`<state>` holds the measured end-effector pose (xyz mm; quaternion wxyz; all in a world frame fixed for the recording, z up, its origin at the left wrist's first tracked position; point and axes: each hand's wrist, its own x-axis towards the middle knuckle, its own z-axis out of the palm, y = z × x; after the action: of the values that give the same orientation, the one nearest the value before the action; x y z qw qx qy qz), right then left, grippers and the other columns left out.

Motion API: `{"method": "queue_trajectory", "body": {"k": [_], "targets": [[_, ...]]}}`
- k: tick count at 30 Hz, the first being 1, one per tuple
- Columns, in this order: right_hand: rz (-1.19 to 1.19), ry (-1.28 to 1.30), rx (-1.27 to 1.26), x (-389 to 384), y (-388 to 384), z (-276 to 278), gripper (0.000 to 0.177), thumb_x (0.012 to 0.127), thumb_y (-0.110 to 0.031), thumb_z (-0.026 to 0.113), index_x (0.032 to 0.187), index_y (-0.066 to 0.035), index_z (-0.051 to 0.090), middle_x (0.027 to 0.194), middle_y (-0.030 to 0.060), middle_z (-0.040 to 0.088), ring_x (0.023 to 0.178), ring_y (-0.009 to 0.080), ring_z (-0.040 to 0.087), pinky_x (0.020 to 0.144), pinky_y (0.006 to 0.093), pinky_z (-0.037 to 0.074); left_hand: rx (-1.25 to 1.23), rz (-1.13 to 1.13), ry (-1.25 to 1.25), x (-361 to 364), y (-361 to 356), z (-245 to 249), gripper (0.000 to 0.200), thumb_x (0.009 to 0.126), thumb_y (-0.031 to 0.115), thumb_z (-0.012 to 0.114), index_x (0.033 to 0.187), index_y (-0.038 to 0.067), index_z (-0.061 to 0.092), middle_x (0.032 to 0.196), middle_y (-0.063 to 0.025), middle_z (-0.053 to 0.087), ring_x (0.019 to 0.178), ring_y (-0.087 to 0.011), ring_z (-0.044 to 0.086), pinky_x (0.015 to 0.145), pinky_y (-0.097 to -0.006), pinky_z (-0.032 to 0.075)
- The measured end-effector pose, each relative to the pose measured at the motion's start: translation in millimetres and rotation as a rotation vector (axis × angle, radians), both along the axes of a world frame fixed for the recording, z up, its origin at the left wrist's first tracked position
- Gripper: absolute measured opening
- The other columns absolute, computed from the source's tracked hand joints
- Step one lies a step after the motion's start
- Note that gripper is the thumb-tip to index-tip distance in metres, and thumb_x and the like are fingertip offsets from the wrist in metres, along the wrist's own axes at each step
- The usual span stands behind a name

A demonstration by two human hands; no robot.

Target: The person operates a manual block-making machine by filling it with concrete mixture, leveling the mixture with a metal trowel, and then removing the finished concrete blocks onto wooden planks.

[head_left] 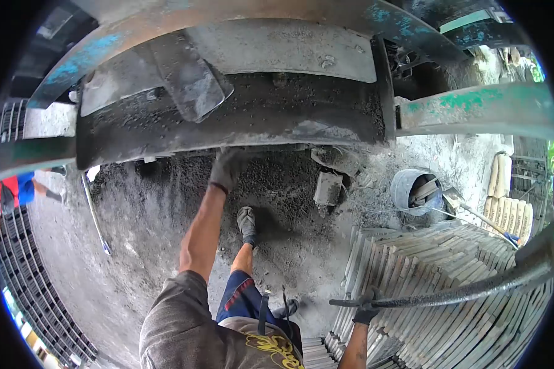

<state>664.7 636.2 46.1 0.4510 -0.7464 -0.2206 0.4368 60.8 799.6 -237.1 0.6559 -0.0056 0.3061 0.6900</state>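
My left hand [227, 170], in a grey work glove, reaches to the lower edge of a dark metal trough [326, 101]; its fingers are hidden at that edge. Dark crumbly grit lies in the trough. A flat, worn metal plate [194, 86] slants across its left part. Low on the right, my gloved right hand [367, 305] is closed around a long metal lever [449, 296], near its thin end. The lever thickens and curves up towards the right edge of the view.
Stacked flat slats [431, 264] fill the lower right under the lever. Beyond stand a bucket [416, 192] with scraps, a block [328, 188] and a long-handled tool [474, 212]. Painted metal beams [480, 107] cross above. Another person [18, 189] is at far left, near dark racks [37, 277].
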Motion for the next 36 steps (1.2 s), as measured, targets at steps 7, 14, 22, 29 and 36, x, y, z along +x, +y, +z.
{"method": "queue_trajectory", "body": {"k": [7, 14, 22, 29, 36], "targets": [[0.281, 0.012, -0.089, -20, 26, 10, 0.017, 0.085, -0.016, 0.071, 0.097, -0.006, 0.064, 0.07, 0.0044, 0.057, 0.053, 0.0161, 0.051, 0.048, 0.0327, 0.041, -0.117, -0.079, 0.267, 129, -132, 185, 0.024, 0.096, 0.008, 0.056, 0.12, 0.012, 0.059, 0.113, -0.0103, 0.064, 0.104, -0.0216, 0.063, 0.095, -0.0371, 0.052], [0.415, -0.084, -0.127, 14, -20, 82, 0.011, 0.088, -0.015, 0.066, 0.083, -0.006, 0.064, 0.065, 0.0012, 0.056, 0.05, 0.0154, 0.051, 0.046, 0.0347, 0.041, 0.213, 0.063, 0.199, 71, -39, 439, 0.029, 0.102, 0.041, 0.047, 0.105, 0.013, 0.058, 0.087, -0.0002, 0.06, 0.079, -0.0156, 0.06, 0.074, -0.0363, 0.054], [-0.011, -0.833, 0.033, 134, -182, 445, 0.012, 0.087, -0.006, 0.062, 0.099, -0.007, 0.06, 0.083, 0.0001, 0.058, 0.06, 0.0114, 0.052, 0.049, 0.0297, 0.04, 0.336, 0.337, 0.116, -15, 108, 497, 0.02, 0.095, 0.014, 0.059, 0.114, 0.012, 0.06, 0.101, -0.0095, 0.069, 0.081, -0.0246, 0.067, 0.064, -0.0341, 0.06], [-0.107, -1.873, 0.367, 49, -73, 631, 0.018, 0.091, -0.008, 0.058, 0.109, -0.004, 0.058, 0.094, 0.0048, 0.059, 0.076, 0.0147, 0.054, 0.064, 0.0312, 0.043, 0.692, -0.193, -0.041, 4, 64, 588, 0.032, 0.089, 0.01, 0.051, 0.114, -0.008, 0.058, 0.089, -0.0107, 0.062, 0.058, -0.0104, 0.045, 0.045, -0.0228, 0.036], [0.574, -1.416, 0.628, -59, 110, 498, 0.026, 0.095, -0.01, 0.054, 0.119, -0.001, 0.055, 0.106, 0.0094, 0.061, 0.092, 0.0179, 0.056, 0.079, 0.0326, 0.045, 0.45, -0.501, 0.643, 71, 25, 549, 0.025, 0.087, 0.012, 0.056, 0.104, -0.005, 0.063, 0.069, -0.0054, 0.062, 0.047, -0.0071, 0.051, 0.038, -0.0211, 0.035]]}}
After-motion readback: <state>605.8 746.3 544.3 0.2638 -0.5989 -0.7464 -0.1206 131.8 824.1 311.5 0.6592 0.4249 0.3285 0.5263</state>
